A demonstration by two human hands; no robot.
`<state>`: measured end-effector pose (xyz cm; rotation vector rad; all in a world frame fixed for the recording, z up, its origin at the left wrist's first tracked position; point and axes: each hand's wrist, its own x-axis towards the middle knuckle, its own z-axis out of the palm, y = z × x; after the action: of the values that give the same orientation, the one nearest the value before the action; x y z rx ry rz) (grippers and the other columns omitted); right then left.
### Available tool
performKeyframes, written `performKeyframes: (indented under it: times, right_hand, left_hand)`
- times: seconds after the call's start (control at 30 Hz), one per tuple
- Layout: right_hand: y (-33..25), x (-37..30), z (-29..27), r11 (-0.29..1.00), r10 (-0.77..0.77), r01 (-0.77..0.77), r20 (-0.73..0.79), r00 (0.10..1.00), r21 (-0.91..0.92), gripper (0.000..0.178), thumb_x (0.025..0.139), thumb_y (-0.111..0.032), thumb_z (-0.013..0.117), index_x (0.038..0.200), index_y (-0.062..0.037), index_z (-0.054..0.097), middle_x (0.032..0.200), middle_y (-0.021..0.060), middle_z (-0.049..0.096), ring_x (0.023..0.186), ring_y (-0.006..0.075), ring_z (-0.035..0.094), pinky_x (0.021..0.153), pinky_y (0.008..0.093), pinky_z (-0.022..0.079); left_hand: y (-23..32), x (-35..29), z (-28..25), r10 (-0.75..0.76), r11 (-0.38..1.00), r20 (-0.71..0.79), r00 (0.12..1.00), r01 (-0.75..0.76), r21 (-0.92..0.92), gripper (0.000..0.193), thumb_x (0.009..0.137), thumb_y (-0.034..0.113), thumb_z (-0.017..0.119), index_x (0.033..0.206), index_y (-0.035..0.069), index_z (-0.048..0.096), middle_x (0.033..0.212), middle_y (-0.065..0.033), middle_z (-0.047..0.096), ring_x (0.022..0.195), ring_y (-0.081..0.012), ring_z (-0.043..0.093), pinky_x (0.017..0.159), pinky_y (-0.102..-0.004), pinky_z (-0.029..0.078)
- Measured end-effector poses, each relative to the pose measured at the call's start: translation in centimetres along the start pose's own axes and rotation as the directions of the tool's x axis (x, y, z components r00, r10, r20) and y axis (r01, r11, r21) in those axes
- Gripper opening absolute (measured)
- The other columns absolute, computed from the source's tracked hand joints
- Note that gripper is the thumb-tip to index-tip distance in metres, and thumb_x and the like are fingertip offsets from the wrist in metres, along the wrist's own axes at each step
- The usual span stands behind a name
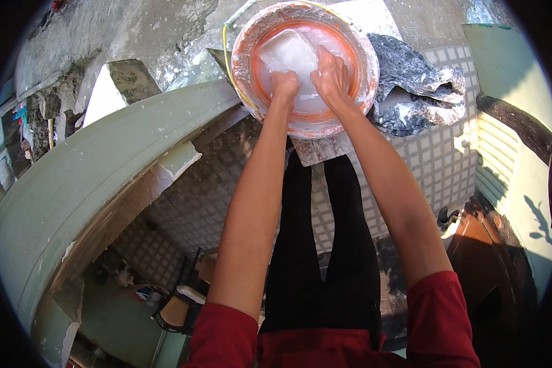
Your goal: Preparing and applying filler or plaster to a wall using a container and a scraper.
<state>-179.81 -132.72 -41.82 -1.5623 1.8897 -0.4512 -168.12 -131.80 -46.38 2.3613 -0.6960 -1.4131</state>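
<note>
An orange bucket [241, 72], its rim crusted with white, stands in front of me with milky white liquid inside. In it, a whitish, translucent rectangular container [290, 49] lies tilted and partly under the liquid. My left hand [285, 84] is closed at the container's near left edge. On its right side, my right hand [329, 72] is closed too, with bent fingers. The fingertips of both hands are partly hidden by the hands themselves and by the cloudy liquid.
A thin yellow handle [227, 55] hangs at the bucket's left side. Right of the bucket lies a crumpled grey plastic sheet [411, 80]. A worn board [322, 149] shows under the bucket's near side. A pale green wall [104, 144] with a broken edge curves along the left.
</note>
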Motion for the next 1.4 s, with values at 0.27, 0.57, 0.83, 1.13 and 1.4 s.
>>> performKeyframes:
  times: [0.27,0.57,0.83,1.13,1.4]
  right_hand:
    - [1.2,-0.2,-3.2,0.932,-0.325,0.304,0.082,0.942,0.199,0.023,0.066,-0.005,0.056,0.089,-0.0048,0.056,0.078,0.02,0.063,0.078,0.0423,0.06,0.07,0.049,0.046]
    - [1.8,1.3,-3.7,0.914,-0.337,0.282,0.158,0.928,0.291,0.028,0.068,0.001,0.049,0.094,0.0027,0.059,0.073,0.0176,0.057,0.07,0.0265,0.059,0.068,0.0345,0.044]
    - [2.0,1.6,-4.1,0.897,-0.166,0.057,0.212,0.963,0.439,0.032,0.072,-0.001,0.051,0.101,0.0018,0.064,0.084,0.0143,0.066,0.075,0.0223,0.062,0.07,0.0315,0.047]
    - [1.1,1.0,-4.5,0.786,-0.002,-0.147,0.239,0.971,0.6,0.032,0.071,0.0,0.052,0.1,0.0038,0.065,0.079,0.0096,0.067,0.071,0.0139,0.062,0.064,0.0295,0.047]
    - [0.2,0.1,-4.3,0.843,-0.001,-0.081,0.153,0.988,0.532,0.03,0.072,-0.003,0.057,0.1,0.0011,0.066,0.078,0.0111,0.068,0.068,0.0151,0.062,0.062,0.0303,0.047]
  left_hand:
    - [0.0,0.8,0.1,0.02,0.929,0.381,0.925,0.124,-0.349,0.04,0.078,0.011,0.054,0.113,-0.007,0.054,0.1,-0.0184,0.058,0.088,-0.0274,0.058,0.075,-0.041,0.049]
    - [0.9,-1.1,-0.6,0.209,0.858,0.288,0.934,-0.034,-0.513,0.047,0.068,-0.003,0.061,0.114,-0.005,0.053,0.105,-0.0175,0.057,0.093,-0.0286,0.059,0.08,-0.0399,0.05]
    - [2.3,-4.6,-1.6,0.382,0.868,0.112,0.917,-0.315,-0.384,0.065,0.068,0.003,0.075,0.12,-0.007,0.037,0.116,-0.0202,0.052,0.105,-0.0284,0.056,0.086,-0.0358,0.049]
    - [4.4,-6.6,-2.8,0.471,0.865,-0.077,0.879,-0.477,-0.155,0.061,0.078,0.021,0.072,0.117,-0.011,0.037,0.113,-0.0258,0.052,0.105,-0.0325,0.056,0.091,-0.0391,0.043]
    - [4.8,-7.2,-3.1,0.543,0.837,-0.151,0.826,-0.546,0.03,0.061,0.081,0.017,0.066,0.12,-0.016,0.033,0.108,-0.0376,0.055,0.104,-0.0475,0.055,0.092,-0.0445,0.042]
